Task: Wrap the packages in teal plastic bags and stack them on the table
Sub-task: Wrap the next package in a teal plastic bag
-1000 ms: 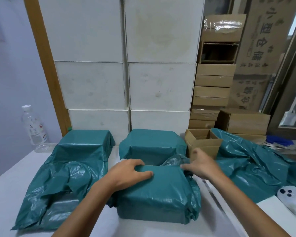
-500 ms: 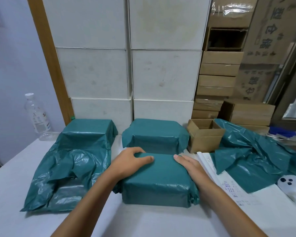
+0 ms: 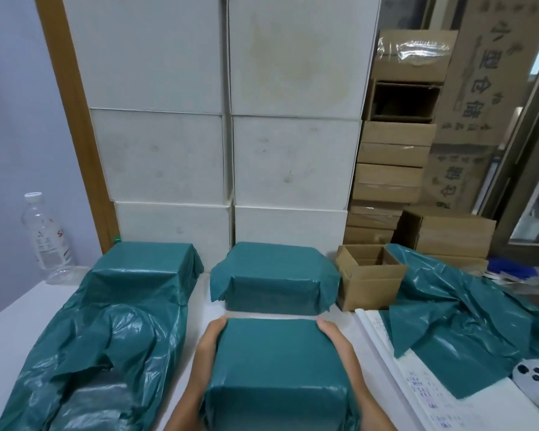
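A package wrapped in teal plastic (image 3: 277, 371) sits in front of me, raised close to the camera. My left hand (image 3: 207, 353) grips its left side and my right hand (image 3: 339, 349) grips its right side. Behind it a second teal-wrapped package (image 3: 274, 278) rests on the white table (image 3: 19, 309). At the left a third package (image 3: 147, 262) stands partly covered by a loose teal bag that trails toward me. More loose teal bags (image 3: 461, 318) lie crumpled at the right.
White boxes (image 3: 227, 135) are stacked against the back. An open cardboard box (image 3: 367, 278) stands right of the middle package, with brown cartons (image 3: 392, 169) piled behind. A water bottle (image 3: 45, 234) is at the far left, a printed sheet (image 3: 411, 381) and a white device (image 3: 532, 371) at the right.
Both hands moved from the top of the near package to its sides and lifted it toward me. The loose plastic at its back is now folded away.
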`<state>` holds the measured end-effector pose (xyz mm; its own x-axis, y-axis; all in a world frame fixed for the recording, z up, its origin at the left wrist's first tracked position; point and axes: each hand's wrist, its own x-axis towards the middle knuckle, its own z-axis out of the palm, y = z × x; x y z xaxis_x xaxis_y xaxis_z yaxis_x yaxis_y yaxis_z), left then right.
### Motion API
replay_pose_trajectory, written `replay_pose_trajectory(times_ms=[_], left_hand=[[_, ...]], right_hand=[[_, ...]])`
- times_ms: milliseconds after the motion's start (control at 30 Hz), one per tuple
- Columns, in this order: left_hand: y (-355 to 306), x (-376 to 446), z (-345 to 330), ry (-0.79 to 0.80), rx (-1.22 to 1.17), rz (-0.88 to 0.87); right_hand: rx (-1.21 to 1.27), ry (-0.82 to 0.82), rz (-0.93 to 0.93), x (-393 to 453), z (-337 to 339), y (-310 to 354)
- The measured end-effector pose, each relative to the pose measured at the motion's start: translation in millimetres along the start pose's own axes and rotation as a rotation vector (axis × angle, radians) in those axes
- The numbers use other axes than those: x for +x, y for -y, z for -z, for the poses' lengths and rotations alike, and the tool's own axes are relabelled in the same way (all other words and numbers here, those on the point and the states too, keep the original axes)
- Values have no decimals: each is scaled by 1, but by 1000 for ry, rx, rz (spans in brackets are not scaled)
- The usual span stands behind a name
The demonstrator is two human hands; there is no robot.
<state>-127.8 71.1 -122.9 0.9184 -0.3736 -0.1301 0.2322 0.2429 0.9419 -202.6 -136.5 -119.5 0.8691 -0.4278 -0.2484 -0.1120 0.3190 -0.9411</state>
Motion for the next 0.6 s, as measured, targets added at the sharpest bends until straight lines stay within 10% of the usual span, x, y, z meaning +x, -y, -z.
replay_pose_trajectory(times_ms=[167,600], left_hand=[[-48,44,-14,-36,19,-205],[-103,195,-48,-112,6,-61]], right_hand=[[151,94,-13,41,-2,47],[144,14,157,167,-29,118]])
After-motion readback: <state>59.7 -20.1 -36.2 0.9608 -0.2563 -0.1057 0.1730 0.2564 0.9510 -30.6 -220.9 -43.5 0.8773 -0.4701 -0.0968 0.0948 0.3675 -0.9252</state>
